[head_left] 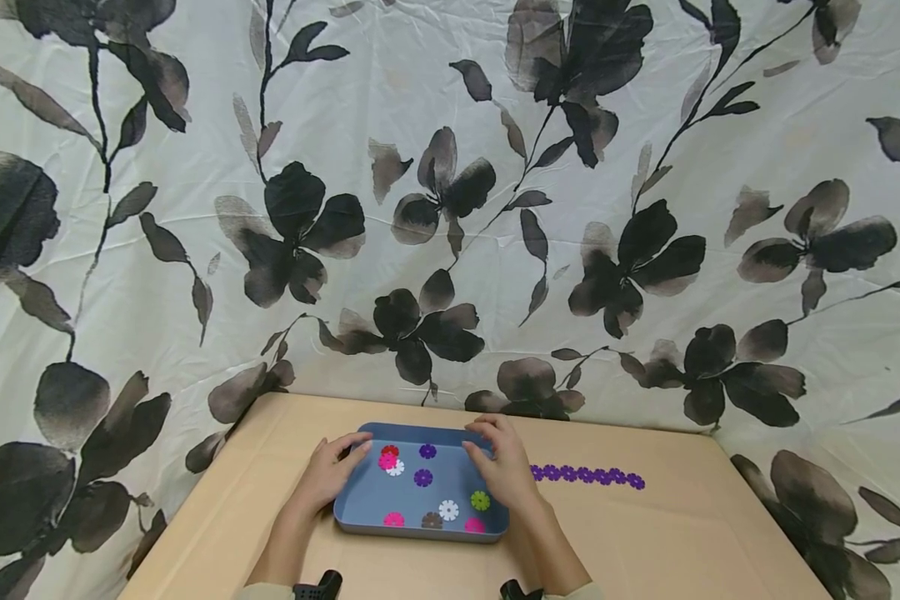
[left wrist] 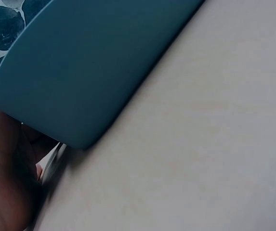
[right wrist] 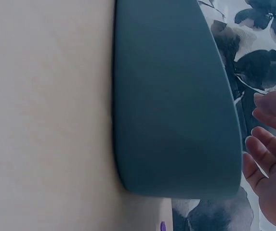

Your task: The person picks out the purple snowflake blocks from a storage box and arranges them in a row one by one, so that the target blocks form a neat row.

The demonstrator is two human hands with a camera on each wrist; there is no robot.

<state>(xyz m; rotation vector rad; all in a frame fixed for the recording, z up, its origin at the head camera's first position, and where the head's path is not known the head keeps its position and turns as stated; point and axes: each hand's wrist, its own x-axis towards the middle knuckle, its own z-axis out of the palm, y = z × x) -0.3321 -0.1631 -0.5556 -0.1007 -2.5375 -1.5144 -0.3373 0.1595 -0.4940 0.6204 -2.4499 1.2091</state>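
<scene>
A blue-grey tray [head_left: 412, 533] rests on the table with small flower-shaped pieces inside. Among them are purple [head_left: 423, 477], white [head_left: 448, 510], green [head_left: 480, 500], brown [head_left: 432, 520] and pink [head_left: 393, 519] ones; a red piece [head_left: 390, 451] is partly overlapped. My left hand [head_left: 332, 475] grips the tray at its back left corner, thumb at the rim and some fingers hidden behind the wall in the left wrist view. Over the back right corner, my right hand [head_left: 506, 471] has its fingers loosely extended, with fingertips [right wrist: 251, 159] right beside the rim.
A row of purple flower pieces [head_left: 588, 475] lies on the table [head_left: 690, 533] to the right of the tray, its near end overlapped by the right hand. Behind the table's back edge hangs a white cloth [head_left: 495, 275] with dark flowers.
</scene>
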